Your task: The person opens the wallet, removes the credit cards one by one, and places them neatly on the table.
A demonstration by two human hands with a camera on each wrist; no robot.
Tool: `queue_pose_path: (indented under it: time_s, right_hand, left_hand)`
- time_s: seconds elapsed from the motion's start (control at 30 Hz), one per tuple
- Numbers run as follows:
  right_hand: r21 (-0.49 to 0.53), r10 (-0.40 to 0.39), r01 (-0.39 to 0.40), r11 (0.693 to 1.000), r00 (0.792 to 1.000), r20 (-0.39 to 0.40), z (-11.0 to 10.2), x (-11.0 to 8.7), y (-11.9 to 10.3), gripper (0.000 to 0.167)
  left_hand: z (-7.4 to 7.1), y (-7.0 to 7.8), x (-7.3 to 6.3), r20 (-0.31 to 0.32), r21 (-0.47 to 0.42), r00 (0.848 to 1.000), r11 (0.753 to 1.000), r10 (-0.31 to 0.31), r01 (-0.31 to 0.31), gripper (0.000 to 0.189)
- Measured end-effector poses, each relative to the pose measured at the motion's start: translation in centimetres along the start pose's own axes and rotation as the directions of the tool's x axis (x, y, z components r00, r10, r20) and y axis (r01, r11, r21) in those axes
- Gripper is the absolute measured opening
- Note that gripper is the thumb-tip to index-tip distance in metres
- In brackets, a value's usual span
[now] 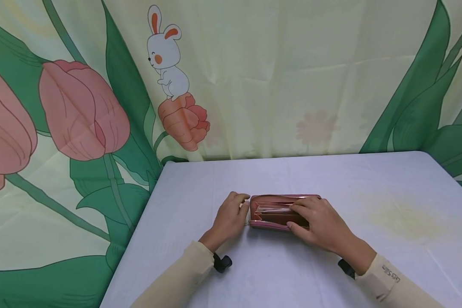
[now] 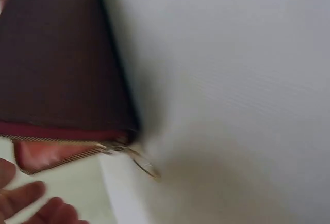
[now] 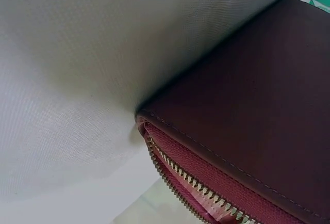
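Note:
A reddish-brown zip wallet (image 1: 271, 224) stands on the white table with its unzipped mouth facing up, showing inner compartments and some pale, flat contents (image 1: 271, 210). My right hand (image 1: 323, 224) grips its right end, thumb at the near rim and fingers reaching over the mouth. Beside the left end is my left hand (image 1: 230, 217), fingers loosely bent and apart from the wallet in the left wrist view. There, a zipper pull ring (image 2: 144, 166) hangs at the wallet's corner. Metal zipper teeth (image 3: 193, 182) show along the parted edge in the right wrist view.
A white cloth covers the table (image 1: 200, 192). Behind it hangs a curtain (image 1: 277, 85) printed with tulips, leaves and a rabbit on a carrot. Black wrist straps (image 1: 222, 263) sit at both cuffs.

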State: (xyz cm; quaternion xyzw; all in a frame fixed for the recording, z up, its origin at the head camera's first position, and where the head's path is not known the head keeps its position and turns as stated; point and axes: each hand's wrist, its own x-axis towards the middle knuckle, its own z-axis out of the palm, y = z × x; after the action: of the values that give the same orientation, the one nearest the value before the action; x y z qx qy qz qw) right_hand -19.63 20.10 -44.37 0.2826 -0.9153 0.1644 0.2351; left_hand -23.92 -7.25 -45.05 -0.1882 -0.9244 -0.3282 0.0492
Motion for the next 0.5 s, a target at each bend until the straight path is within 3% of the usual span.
queue_pose_path:
  time_s: [0.1,0.27,0.37,0.5]
  right_hand:
    - [-0.011,-0.011,0.011,1.000,1.000,-0.012,-0.1,0.0,0.0,0.035]
    - [-0.023,-0.017,0.017,1.000,1.000,-0.015,-0.3,0.0,-0.1,0.033]
    - [-0.024,-0.025,0.025,0.999,1.000,-0.015,-0.3,0.0,-0.1,0.031]
    - [-0.026,-0.049,0.048,0.999,0.998,-0.027,-0.3,0.0,-0.2,0.030]
  left_hand:
    - [-0.6,1.4,0.1,-0.013,-0.022,0.993,0.992,0.120,-0.120,0.038]
    - [-1.0,3.4,0.0,0.031,0.088,0.960,0.956,0.279,-0.281,0.043]
    - [-0.8,4.0,-0.1,0.087,0.185,0.949,0.931,0.304,-0.315,0.047]
    - [-0.3,4.2,-0.4,0.177,0.282,0.944,0.905,0.277,-0.319,0.051]
